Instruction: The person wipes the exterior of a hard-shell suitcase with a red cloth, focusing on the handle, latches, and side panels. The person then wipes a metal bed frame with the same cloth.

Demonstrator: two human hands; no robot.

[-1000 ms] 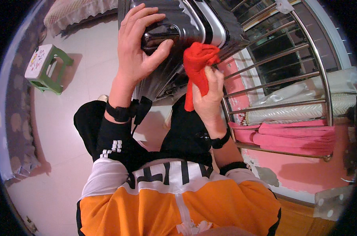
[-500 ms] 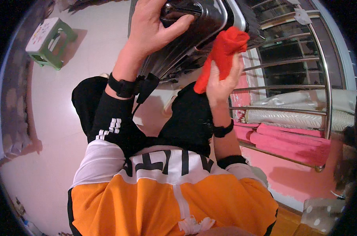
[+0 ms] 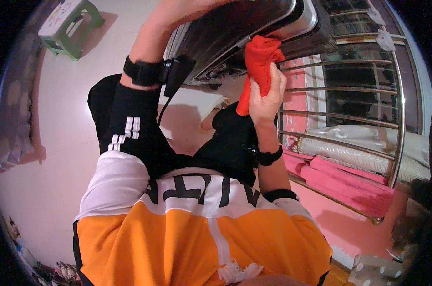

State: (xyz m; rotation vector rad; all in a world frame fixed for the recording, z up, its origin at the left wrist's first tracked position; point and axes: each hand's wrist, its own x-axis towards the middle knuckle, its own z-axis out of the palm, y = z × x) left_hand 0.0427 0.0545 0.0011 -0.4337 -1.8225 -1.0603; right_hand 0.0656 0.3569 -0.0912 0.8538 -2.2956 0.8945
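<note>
My right hand (image 3: 267, 97) grips a bunched red cloth (image 3: 259, 62), thumb on one side and fingers on the other. The cloth's upper end is against or just beside the metal-trimmed edge of a dark, ribbed case (image 3: 230, 35) that looks like a suitcase. My left hand (image 3: 189, 8) reaches over the top of this case at the upper edge of the view. Its fingers are cut off there, so their pose is hidden.
A metal rack (image 3: 397, 109) with several rails stands close on the right, with pink towels (image 3: 349, 183) low on it. White rolled material (image 3: 359, 145) lies behind the rails. A small green stool (image 3: 66, 28) is at the far left.
My left hand has moved up and forward, its fingers leaving the view. My right hand has brought the red cloth slightly left. The view has shifted, and more of the case's side shows.
</note>
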